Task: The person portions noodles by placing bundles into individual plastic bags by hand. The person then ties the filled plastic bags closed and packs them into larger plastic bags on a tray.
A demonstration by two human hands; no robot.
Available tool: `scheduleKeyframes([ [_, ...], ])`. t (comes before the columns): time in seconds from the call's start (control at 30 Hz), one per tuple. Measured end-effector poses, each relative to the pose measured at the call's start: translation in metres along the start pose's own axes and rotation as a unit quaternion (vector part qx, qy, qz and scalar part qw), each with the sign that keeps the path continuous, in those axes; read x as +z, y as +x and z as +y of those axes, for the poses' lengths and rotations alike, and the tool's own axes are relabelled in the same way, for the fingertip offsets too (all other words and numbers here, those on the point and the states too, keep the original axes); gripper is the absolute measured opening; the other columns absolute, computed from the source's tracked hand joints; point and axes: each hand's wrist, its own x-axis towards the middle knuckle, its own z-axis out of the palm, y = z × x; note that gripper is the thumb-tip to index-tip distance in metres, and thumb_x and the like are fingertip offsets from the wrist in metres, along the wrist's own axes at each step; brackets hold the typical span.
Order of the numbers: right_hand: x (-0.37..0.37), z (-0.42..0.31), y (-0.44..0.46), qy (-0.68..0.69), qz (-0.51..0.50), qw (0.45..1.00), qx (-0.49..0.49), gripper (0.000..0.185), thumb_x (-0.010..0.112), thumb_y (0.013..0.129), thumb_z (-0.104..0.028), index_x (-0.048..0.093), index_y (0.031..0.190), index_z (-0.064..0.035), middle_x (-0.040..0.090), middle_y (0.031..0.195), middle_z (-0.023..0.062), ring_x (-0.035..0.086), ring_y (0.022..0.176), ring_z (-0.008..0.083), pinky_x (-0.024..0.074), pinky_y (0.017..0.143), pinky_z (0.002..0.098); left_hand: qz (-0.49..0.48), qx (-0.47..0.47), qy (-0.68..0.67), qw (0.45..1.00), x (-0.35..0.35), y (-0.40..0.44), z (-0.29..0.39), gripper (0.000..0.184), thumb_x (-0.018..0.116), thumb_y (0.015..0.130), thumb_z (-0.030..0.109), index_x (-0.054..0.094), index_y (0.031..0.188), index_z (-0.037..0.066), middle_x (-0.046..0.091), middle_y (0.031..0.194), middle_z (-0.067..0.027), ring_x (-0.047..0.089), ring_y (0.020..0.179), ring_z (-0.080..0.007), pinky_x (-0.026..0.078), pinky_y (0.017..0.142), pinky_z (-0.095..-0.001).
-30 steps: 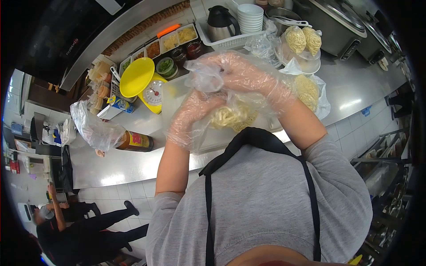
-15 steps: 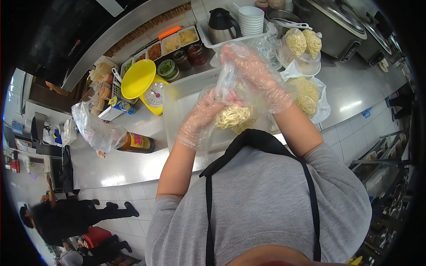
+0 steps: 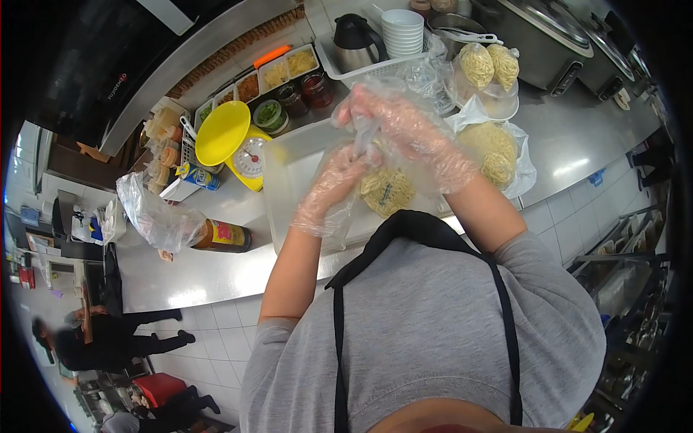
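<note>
Both my hands wear clear plastic gloves and are raised over a translucent tray [image 3: 289, 155] on the steel counter. My left hand [image 3: 338, 177] is closed around the gathered part of a clear plastic bag [image 3: 366, 136]. Above and to the right of it, my right hand [image 3: 393, 119] pinches the upper end of the same bag. Just below my hands are pale noodles [image 3: 388, 192] in clear plastic with small print on it. To the right, a larger bag of noodles [image 3: 489, 151] rests on white plastic.
A yellow scale [image 3: 249, 155], topping containers [image 3: 274, 74] and jars stand behind the tray. A sauce bottle [image 3: 225, 235] lies at the left. Stacked white bowls [image 3: 403, 32], a thermos [image 3: 356, 43] and two noodle bags [image 3: 478, 66] are at the back. People [image 3: 90, 339] are at the lower left.
The bagged noodles by my left hand look lower and flatter, with the print now showing. My right hand has shifted slightly left and down. The people at the lower left have moved.
</note>
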Motion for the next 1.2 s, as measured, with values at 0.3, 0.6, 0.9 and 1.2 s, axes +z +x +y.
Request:
scheduleKeyframes([
  [0.3, 0.018, 0.040, -0.010, -0.280, 0.072, 0.904, -0.315, 0.071, 0.075, 0.069, -0.041, 0.046, 0.125, -0.0082, 0.042, 0.129, 0.0124, 0.034, 0.125, 0.0275, 0.0265, 0.105, 0.0402, 0.382, 0.167, -0.419, 0.806, 0.012, 0.006, 0.018, 0.017, 0.050, 0.093, 0.021, 0.054, 0.098, 0.005, 0.048, 0.068, 0.0022, 0.044, 0.061, -0.0052, 0.040, 0.064, -0.0208],
  [0.6, 0.025, 0.062, -0.024, -0.384, 0.105, 0.854, -0.335, 0.061, 0.078, 0.066, -0.033, 0.052, 0.115, -0.0069, 0.041, 0.124, 0.0165, 0.035, 0.120, 0.0336, 0.0282, 0.101, 0.0435, 0.293, 0.125, -0.617, 0.719, 0.022, 0.009, 0.011, 0.037, 0.053, 0.090, 0.040, 0.047, 0.108, 0.008, 0.048, 0.094, -0.0049, 0.051, 0.087, -0.0165, 0.045, 0.076, -0.0302],
  [0.9, 0.024, 0.051, -0.019, -0.356, 0.103, 0.869, -0.328, 0.031, 0.070, 0.075, -0.023, 0.058, 0.098, -0.0065, 0.048, 0.108, 0.0152, 0.044, 0.103, 0.0324, 0.0343, 0.091, 0.0422, 0.217, 0.051, -0.725, 0.652, 0.023, 0.015, 0.012, 0.035, 0.055, 0.088, 0.041, 0.046, 0.112, 0.018, 0.047, 0.109, -0.0078, 0.053, 0.099, -0.0257, 0.049, 0.082, -0.0412],
  [1.2, 0.013, 0.041, -0.012, -0.556, 0.083, 0.749, -0.351, 0.030, 0.065, 0.075, -0.018, 0.058, 0.103, -0.0099, 0.051, 0.115, 0.0119, 0.046, 0.108, 0.0304, 0.0340, 0.092, 0.0435, 0.269, 0.111, -0.418, 0.860, -0.006, 0.045, -0.042, 0.020, 0.052, 0.090, 0.024, 0.054, 0.101, 0.007, 0.056, 0.094, -0.0060, 0.057, 0.089, -0.0215, 0.047, 0.076, -0.0359],
])
